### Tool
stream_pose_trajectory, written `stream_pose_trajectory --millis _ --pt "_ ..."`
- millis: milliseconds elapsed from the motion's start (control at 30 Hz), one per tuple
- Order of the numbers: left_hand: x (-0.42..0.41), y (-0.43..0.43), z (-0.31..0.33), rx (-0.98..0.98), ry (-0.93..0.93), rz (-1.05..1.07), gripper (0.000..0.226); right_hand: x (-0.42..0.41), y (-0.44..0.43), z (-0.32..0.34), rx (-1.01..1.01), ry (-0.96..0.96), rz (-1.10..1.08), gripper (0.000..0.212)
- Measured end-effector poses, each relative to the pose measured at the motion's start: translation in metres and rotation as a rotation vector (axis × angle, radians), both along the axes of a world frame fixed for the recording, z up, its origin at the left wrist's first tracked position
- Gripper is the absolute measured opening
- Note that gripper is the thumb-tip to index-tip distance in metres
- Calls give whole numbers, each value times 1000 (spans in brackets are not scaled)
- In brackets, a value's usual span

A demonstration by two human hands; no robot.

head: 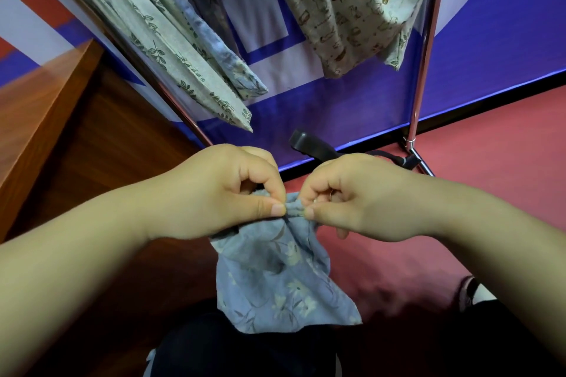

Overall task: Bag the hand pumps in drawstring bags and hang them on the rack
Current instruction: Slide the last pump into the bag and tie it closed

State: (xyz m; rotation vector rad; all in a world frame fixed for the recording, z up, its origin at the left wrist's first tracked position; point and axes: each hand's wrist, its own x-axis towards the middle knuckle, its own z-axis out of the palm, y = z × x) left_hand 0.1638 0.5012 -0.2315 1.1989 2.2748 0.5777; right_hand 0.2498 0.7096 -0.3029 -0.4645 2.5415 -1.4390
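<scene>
A blue floral drawstring bag point(281, 281) hangs below my two hands, its mouth gathered tight between them. My left hand point(223, 193) pinches the gathered top from the left with thumb and fingers. My right hand point(352, 196) pinches it from the right. I cannot see what the bag holds. Beyond my hands a black hand pump handle point(309, 144) lies on the floor by the rack's base. Several patterned bags, one leaf-print point(171, 49), one animal-print point(352, 9), hang from the metal rack point(424, 49).
A wooden table point(39, 107) stands at the left, close to the rack's slanted left pole point(171, 101). A blue and white banner point(337, 107) backs the rack. Red floor point(490, 193) spreads to the right. My dark trousers and a shoe point(468, 291) are below.
</scene>
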Motion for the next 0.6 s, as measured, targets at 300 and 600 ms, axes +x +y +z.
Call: stream_pose_trajectory --millis 300,600 --pt "-2 -1 -13 -42 -105 221 11 -1 7 10 11 350 -261 8" --pt "-6 -1 -21 31 -233 298 15 -4 11 12 -316 -18 -215 13"
